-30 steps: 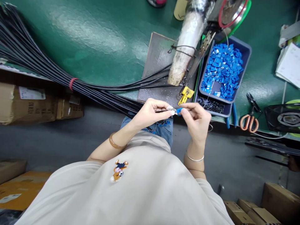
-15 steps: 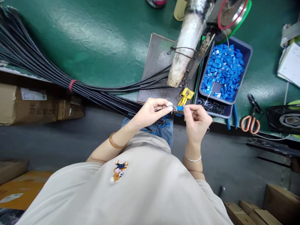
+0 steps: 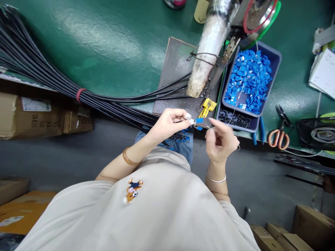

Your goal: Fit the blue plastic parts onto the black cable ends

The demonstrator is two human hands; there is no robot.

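Observation:
My left hand [image 3: 174, 122], with white tape on its fingertips, pinches the end of a black cable. A small blue connector [image 3: 199, 120] sits at that end, just past the fingertips. My right hand [image 3: 221, 139] is apart from the connector, just to its right, with its fingers curled. A thin silvery wire [image 3: 231, 118] runs down into this hand, and a short end seems to stick out toward the connector. The black cable bundle [image 3: 110, 106] stretches left from beneath my left hand. Beyond the connector lies a yellow tool [image 3: 208, 107].
A grey bin [image 3: 275, 75] of blue connectors stands on the green table [image 3: 117, 42], partly over a tray of black pieces [image 3: 234, 118]. A white-wrapped tube [image 3: 206, 52] slants over a dark board [image 3: 175, 59]. Orange-handled scissors [image 3: 278, 136] and blue-handled pliers [image 3: 258, 134] lie right.
My right hand has let go of the blue connector and drawn slightly right and down. My left hand still grips the cable end in nearly the same place.

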